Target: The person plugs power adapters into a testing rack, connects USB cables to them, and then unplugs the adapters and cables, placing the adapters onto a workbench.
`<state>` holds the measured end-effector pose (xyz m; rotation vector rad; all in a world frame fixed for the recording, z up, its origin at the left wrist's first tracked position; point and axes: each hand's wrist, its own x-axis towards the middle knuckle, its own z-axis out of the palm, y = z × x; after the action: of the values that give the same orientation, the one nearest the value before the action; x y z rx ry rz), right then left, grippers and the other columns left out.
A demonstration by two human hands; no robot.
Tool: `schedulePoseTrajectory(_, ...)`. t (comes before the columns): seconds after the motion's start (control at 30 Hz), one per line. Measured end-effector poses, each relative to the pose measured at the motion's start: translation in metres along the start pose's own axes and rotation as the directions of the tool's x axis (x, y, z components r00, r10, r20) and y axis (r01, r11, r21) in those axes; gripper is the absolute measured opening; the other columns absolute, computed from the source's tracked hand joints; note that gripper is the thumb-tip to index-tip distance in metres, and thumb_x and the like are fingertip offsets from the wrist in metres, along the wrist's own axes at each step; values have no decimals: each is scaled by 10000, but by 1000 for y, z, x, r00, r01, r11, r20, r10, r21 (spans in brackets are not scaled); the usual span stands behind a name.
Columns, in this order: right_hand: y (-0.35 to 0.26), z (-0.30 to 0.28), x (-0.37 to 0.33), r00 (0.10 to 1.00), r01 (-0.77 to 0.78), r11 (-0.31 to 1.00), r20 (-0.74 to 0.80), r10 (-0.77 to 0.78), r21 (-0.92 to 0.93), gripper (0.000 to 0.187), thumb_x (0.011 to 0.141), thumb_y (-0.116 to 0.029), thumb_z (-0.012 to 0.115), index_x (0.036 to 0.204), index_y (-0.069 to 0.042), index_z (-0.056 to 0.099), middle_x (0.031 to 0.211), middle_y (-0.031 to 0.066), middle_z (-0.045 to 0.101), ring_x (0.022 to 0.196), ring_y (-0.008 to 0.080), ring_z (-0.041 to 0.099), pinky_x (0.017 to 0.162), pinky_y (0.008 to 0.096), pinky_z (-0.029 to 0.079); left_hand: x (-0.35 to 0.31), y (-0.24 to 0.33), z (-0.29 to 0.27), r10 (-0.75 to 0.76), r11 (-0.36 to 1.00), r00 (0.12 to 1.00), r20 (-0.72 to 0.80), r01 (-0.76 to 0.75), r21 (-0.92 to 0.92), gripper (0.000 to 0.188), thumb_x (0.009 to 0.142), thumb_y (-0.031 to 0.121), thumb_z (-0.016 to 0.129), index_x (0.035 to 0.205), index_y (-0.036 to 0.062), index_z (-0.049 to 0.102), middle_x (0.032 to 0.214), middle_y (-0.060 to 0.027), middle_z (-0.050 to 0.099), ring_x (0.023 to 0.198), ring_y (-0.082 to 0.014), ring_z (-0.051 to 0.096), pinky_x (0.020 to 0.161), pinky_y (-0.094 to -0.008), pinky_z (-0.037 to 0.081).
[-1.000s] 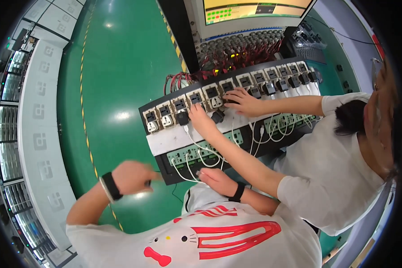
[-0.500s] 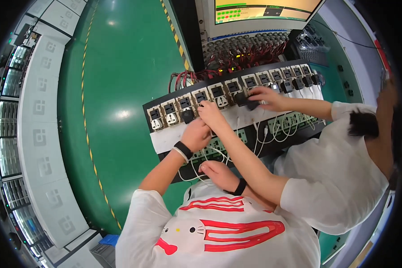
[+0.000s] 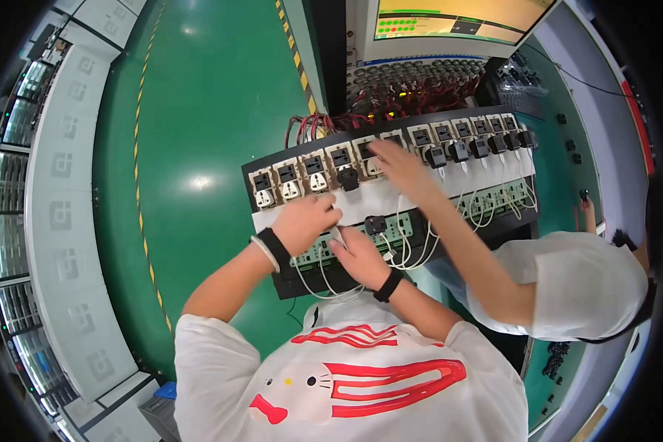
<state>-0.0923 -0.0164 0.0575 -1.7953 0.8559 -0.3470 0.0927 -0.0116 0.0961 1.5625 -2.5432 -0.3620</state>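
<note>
My left hand (image 3: 307,223) is closed over the front of the socket rack, its fingertips pinched on something hidden beneath them. Just to the right, my right hand (image 3: 363,259) curls its fingers around a small pale piece (image 3: 337,234) too indistinct to name. The two hands almost touch. A black power adapter (image 3: 347,178) is plugged into the fourth socket from the left. Another black adapter (image 3: 376,225), with a white cable (image 3: 385,243), lies to the right of my fingers. Green circuit boards (image 3: 309,254) sit below the hands.
A co-worker's hand (image 3: 394,166) reaches over the middle sockets. The co-worker's other hand (image 3: 588,215) is at the far right with a small black object. More adapters (image 3: 458,151) fill the right-hand sockets. A monitor (image 3: 457,18) and red wires (image 3: 449,96) are behind the rack.
The co-worker's arm that crossed over mine has withdrawn right. The third socket, which held a black adapter, is bare; the fourth now holds one. My right hand has risen beside my left.
</note>
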Motion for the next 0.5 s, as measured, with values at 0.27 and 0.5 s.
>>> schedulePoseTrajectory(0.27, -27, 20, -17, 914, -139, 990, 388, 119, 22, 300, 937, -250, 459, 942, 22, 585, 885, 226, 616, 835, 379, 592, 718, 432, 462, -54, 38, -6, -171, 955, 926, 337, 240, -176, 210, 693, 218, 641, 831, 86, 554, 782, -96, 594, 697, -313, 615, 585, -416, 499)
schedulePoseTrajectory(0.5, -28, 34, -12, 827, -29, 935, 534, -176, 353, 343, 947, -293, 475, 858, 28, 558, 740, 184, 578, 665, 326, 545, 642, 391, 436, -80, 39, -58, -161, 956, 875, 456, 254, -149, 164, 726, 238, 612, 790, 89, 592, 751, -104, 617, 668, -301, 623, 573, -409, 502)
